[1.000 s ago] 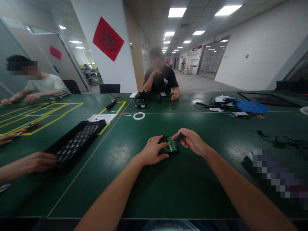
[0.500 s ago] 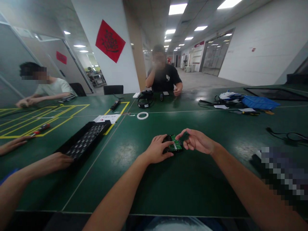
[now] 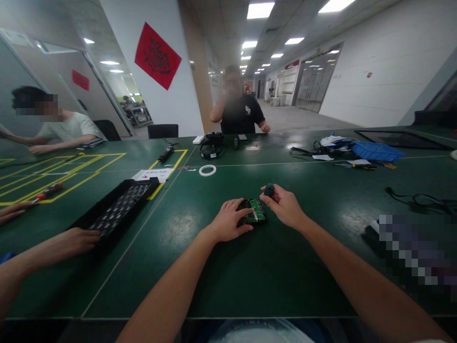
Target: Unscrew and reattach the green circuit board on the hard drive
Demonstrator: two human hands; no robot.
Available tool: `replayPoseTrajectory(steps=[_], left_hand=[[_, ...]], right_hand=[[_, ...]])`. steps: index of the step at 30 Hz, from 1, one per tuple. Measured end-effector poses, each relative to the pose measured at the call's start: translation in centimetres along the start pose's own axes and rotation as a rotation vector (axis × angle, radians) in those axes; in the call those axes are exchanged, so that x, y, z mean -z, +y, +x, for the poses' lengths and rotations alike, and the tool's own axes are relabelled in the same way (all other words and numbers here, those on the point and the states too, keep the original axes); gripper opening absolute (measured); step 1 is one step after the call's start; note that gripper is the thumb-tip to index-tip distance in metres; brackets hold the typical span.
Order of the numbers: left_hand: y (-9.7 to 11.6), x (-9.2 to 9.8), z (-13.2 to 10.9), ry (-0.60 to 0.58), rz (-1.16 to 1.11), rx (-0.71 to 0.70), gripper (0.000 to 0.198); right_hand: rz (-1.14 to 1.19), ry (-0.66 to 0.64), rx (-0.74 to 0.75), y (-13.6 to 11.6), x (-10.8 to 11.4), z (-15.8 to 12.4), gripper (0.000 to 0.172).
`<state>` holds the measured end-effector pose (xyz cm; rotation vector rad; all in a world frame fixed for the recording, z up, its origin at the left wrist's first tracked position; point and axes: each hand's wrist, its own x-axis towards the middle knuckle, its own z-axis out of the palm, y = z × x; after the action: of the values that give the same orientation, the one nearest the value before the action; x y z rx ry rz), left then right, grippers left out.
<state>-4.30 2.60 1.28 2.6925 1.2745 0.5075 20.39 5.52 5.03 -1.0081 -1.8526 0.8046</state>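
A small black hard drive [image 3: 257,216] lies on the table with its green circuit board facing up. My left hand [image 3: 230,220] grips its left side, one finger stretched over the board and the thumb at the near edge. At the drive's right edge, my right hand [image 3: 285,207] pinches what looks like a screwdriver [image 3: 269,190]. Only its dark, rounded handle end shows above the fingers. The shaft and tip are hidden, so I cannot tell whether it touches the drive.
On my left a co-worker's hand [image 3: 76,240] rests on a long black tray [image 3: 78,216]. A white ring [image 3: 207,170] lies beyond my hands. Further right are a blue basket [image 3: 376,151], pliers-like tools [image 3: 360,166] and a black cable [image 3: 417,199]. A person [image 3: 243,112] sits opposite.
My right hand has turned and closed, and the dark handle now shows upright in its fingers. My left hand stays on the drive. The view has shifted slightly.
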Motion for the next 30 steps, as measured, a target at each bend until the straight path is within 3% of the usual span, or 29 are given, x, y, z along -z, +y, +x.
replayPoseTrajectory(steps=[6, 11, 15, 17, 20, 24, 30], left_hand=[[0.0, -0.2, 0.0, 0.004, -0.008, -0.004, 0.061], [0.0, -0.1, 0.0, 0.002, -0.019, -0.003, 0.061], [-0.1, 0.0, 0.0, -0.016, -0.024, 0.011, 0.063], [-0.2, 0.1, 0.0, -0.026, -0.029, 0.013, 0.063], [-0.1, 0.3, 0.1, -0.037, -0.036, 0.011, 0.063], [-0.1, 0.5, 0.1, -0.039, -0.044, 0.004, 0.063], [-0.2, 0.5, 0.0, -0.034, -0.07, 0.003, 0.061]], right_hand=[[-0.283, 0.176, 0.082, 0.3, -0.5, -0.3, 0.038], [-0.39, 0.238, 0.193, -0.3, -0.7, -0.8, 0.031], [-0.438, 0.482, 0.328, -0.7, 0.6, -0.4, 0.024], [-0.478, 0.537, 0.336, 0.3, 1.7, 0.3, 0.014], [-0.623, 0.358, 0.251, 3.5, 3.0, 1.1, 0.012], [-0.826, 0.036, -0.013, 7.4, 2.7, 1.6, 0.013], [-0.888, -0.019, -0.13, 8.1, 0.7, 2.7, 0.023]])
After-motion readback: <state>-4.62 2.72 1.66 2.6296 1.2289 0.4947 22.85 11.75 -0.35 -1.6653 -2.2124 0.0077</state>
